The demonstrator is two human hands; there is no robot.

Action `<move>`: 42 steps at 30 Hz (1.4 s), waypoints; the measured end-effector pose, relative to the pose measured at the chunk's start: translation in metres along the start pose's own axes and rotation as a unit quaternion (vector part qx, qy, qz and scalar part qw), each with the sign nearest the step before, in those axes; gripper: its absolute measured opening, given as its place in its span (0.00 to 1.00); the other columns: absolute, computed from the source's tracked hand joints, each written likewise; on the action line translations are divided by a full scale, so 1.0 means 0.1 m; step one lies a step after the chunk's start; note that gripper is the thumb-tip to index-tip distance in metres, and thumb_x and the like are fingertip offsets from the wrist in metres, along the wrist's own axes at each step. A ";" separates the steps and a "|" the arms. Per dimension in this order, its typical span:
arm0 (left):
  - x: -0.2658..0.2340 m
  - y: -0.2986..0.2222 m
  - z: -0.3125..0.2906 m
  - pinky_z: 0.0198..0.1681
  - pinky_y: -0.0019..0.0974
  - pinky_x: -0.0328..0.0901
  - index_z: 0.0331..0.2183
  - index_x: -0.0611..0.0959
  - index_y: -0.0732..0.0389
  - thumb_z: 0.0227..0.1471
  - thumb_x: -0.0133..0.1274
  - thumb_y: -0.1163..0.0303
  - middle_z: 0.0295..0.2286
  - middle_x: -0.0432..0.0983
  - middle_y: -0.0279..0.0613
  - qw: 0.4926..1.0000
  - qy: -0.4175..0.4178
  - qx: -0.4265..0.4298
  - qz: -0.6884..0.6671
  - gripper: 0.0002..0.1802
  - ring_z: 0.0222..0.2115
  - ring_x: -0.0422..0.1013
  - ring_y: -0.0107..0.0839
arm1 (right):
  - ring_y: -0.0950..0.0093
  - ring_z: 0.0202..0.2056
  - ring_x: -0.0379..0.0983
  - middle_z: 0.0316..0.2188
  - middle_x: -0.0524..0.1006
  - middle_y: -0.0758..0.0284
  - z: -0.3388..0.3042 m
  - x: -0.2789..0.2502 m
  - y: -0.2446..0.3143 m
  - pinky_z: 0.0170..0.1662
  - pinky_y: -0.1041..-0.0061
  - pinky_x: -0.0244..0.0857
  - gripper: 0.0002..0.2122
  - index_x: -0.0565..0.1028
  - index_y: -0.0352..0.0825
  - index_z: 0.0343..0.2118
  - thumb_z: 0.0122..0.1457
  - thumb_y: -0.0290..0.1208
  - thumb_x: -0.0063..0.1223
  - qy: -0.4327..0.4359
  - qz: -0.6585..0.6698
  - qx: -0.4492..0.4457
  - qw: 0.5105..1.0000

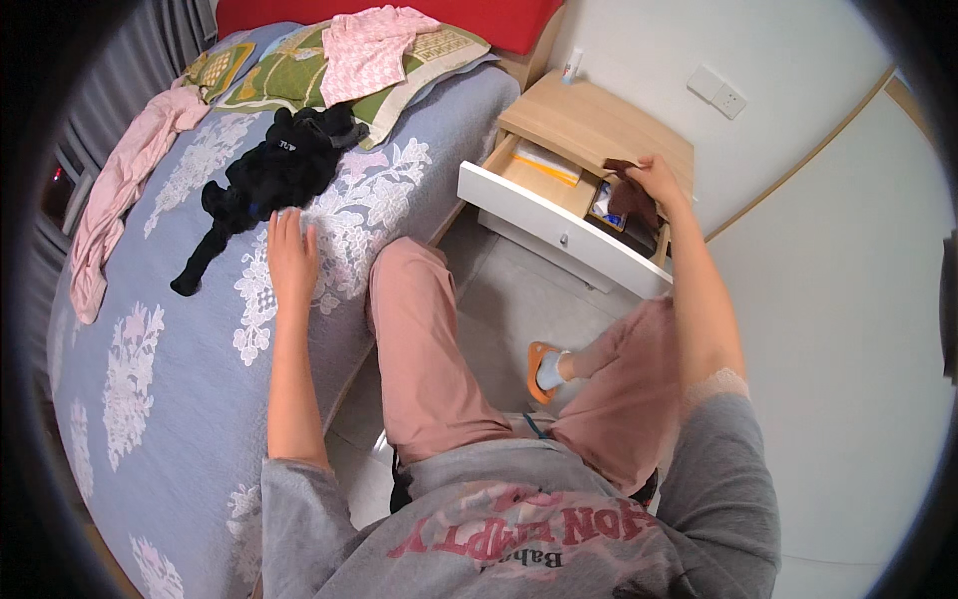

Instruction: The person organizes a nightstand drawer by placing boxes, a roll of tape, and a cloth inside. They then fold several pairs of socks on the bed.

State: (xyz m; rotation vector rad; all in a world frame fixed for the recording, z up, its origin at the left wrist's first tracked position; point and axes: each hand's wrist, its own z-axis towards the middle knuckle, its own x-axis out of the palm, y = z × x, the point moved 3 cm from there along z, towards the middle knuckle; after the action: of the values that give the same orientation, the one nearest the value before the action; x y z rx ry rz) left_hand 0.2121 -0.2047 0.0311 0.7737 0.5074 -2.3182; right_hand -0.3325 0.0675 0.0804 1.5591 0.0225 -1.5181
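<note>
Listing the right hand (657,182) first: what does it hold?

One dark brown cloth (631,201), thumb and fingers clamped on its upper part; the rest hangs at the right side of the open drawer (529,220), bedside table (599,116), near one blue-and-white packet (605,210).

Left hand (291,262)?

Nothing held; fingers extended over the bedspread (215,309), just beside one black garment (284,165). Contact: cannot tell. Hands well apart.

Handling notes?

A firm pinch seems wise, loose folds kept clear of the packet and the drawer edge, the drawer steady.
</note>
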 end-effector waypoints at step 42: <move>-0.22 0.47 -0.07 0.60 0.50 0.43 0.48 0.74 0.61 0.51 0.51 0.64 0.58 0.54 0.50 0.969 -0.039 -0.238 -0.061 0.23 0.59 0.47 0.52 | 0.68 0.60 0.54 0.51 0.71 0.71 -2.00 3.21 4.10 0.58 0.44 0.44 0.12 0.78 0.38 0.38 0.53 0.28 0.46 0.310 0.107 -0.612 0.719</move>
State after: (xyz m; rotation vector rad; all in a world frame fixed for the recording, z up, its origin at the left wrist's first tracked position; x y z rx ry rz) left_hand 0.2600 -0.2250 0.0328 0.4273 1.0507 -2.1919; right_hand 0.1385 -0.2256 0.0241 0.7872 0.9933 -0.4147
